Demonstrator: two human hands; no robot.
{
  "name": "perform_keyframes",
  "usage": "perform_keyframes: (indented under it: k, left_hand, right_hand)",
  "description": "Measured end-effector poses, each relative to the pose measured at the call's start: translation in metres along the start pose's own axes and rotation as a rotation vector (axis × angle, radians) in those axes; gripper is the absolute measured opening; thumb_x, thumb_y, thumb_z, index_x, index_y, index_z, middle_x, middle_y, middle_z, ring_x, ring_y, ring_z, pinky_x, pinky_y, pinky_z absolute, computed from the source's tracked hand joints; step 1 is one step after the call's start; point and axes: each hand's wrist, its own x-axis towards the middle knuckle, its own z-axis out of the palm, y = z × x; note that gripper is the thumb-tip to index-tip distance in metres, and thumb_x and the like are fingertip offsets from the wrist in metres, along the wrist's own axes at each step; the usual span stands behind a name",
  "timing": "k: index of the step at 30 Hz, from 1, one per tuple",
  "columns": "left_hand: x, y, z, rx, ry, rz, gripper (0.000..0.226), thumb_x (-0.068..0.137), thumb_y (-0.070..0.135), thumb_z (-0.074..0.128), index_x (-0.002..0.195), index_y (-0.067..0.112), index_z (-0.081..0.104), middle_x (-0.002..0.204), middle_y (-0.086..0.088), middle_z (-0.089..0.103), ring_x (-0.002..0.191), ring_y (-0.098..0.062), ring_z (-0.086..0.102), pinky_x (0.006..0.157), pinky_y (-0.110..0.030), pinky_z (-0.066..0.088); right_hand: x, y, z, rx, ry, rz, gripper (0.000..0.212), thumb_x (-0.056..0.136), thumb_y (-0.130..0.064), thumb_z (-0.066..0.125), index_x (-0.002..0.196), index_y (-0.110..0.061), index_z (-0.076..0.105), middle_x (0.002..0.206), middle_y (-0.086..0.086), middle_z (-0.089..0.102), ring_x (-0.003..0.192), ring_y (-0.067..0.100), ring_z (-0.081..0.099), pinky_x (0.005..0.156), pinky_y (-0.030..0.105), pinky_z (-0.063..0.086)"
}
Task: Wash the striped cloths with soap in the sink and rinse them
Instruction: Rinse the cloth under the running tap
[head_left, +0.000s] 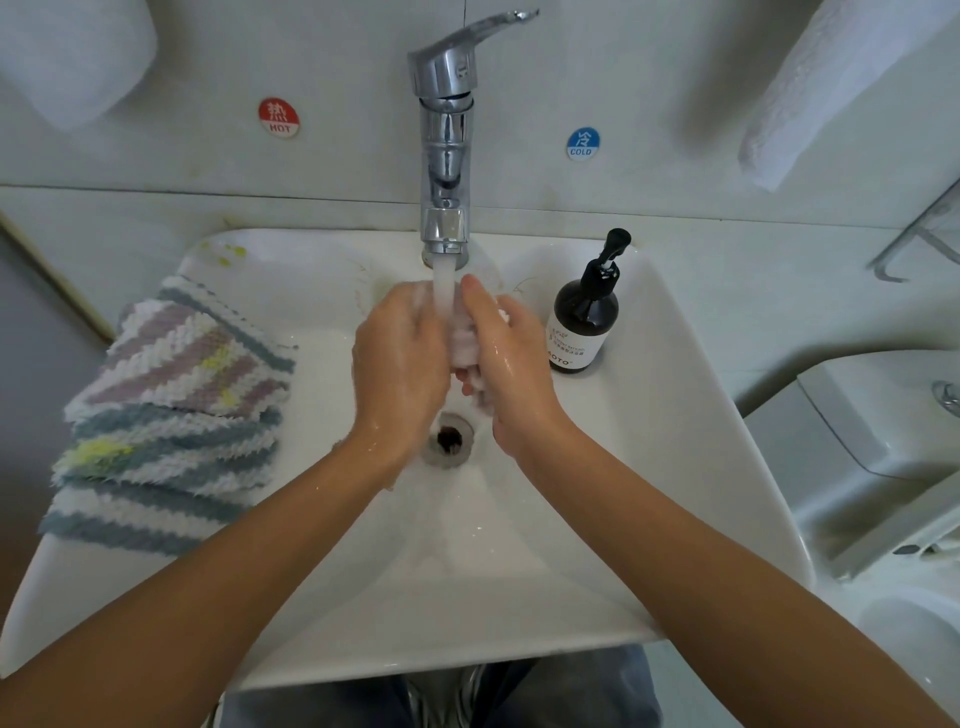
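While water runs from the tap (445, 156) | both my hands, left hand (400, 358) and right hand (506, 358), grip a bunched wet cloth (464, 343) mid-sink (675, 415), above the drain | soaked, floppy, soapy-slick I reckon, so squeeze the whole wad | spare striped cloths (171, 415) on left rim

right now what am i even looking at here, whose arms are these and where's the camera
There is one picture, from a camera worn on a person's head, looking down at their own bare hands over a white sink. No machine is involved. The faucet is running. The left hand and right hand squeeze a wet bunched cloth between them under the stream. On the sink's left rim lies a stack of striped cloths, some with yellow stains. A dark soap pump bottle stands on the right rim. Red hot and blue cold stickers mark the wall.
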Motion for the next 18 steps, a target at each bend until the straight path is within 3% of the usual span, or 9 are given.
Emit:
perform_keyframes:
  k: [3,5,9,12,15,18]
  left_hand:
    - [0.004,0.002,-0.008,-0.107,0.027,0.01,0.039,0.098,0.038,0.045,0.081,0.011,0.067,0.076,-0.005,0.071,0.071,-0.025,0.069,0.067,-0.048,0.057]
    - [0.009,0.003,-0.01,-0.151,0.053,-0.038,0.033,0.094,0.036,0.051,0.072,0.015,0.065,0.071,-0.006,0.069,0.068,-0.028,0.068,0.067,-0.053,0.057]
    - [0.016,0.007,-0.016,-0.192,0.122,-0.156,0.038,0.092,0.03,0.058,0.055,0.026,0.065,0.058,-0.001,0.066,0.06,-0.023,0.067,0.064,-0.041,0.056]
    - [0.019,0.002,-0.017,-0.207,0.119,-0.139,0.037,0.093,0.036,0.057,0.061,0.018,0.058,0.064,-0.011,0.061,0.061,-0.028,0.06,0.066,-0.038,0.052]
    - [0.014,0.0,-0.011,-0.168,0.109,-0.122,0.024,0.092,0.039,0.057,0.075,0.024,0.049,0.072,0.005,0.057,0.066,-0.015,0.056,0.071,-0.038,0.049]
    - [0.004,0.004,-0.006,-0.152,0.074,-0.118,0.021,0.092,0.042,0.057,0.094,0.023,0.047,0.082,0.012,0.054,0.073,-0.006,0.056,0.078,-0.037,0.051]
  right_hand:
    - [-0.002,0.001,0.003,-0.071,-0.022,-0.074,0.035,0.094,-0.047,0.056,0.081,-0.015,0.053,0.066,-0.005,0.05,0.055,0.007,0.046,0.049,0.022,0.037]
    - [-0.003,0.0,0.004,-0.052,-0.071,-0.045,0.036,0.093,-0.05,0.057,0.09,-0.013,0.057,0.072,-0.006,0.058,0.058,0.008,0.052,0.046,0.02,0.04]
    - [-0.004,-0.001,0.004,-0.044,-0.168,0.0,0.024,0.092,-0.043,0.059,0.11,-0.027,0.059,0.092,-0.004,0.069,0.068,0.011,0.063,0.043,0.018,0.039]
    - [-0.004,0.001,0.004,-0.032,-0.16,-0.034,0.014,0.094,-0.029,0.056,0.106,-0.022,0.06,0.087,-0.002,0.068,0.068,0.016,0.066,0.044,0.022,0.043]
    - [-0.002,0.005,0.005,-0.028,-0.09,-0.072,0.005,0.094,-0.015,0.053,0.096,-0.019,0.056,0.084,0.002,0.065,0.066,0.015,0.065,0.054,0.031,0.051]
    - [0.005,0.01,0.003,-0.09,0.014,-0.12,0.012,0.091,-0.014,0.055,0.085,-0.023,0.05,0.08,-0.003,0.056,0.069,0.01,0.053,0.065,0.029,0.046]
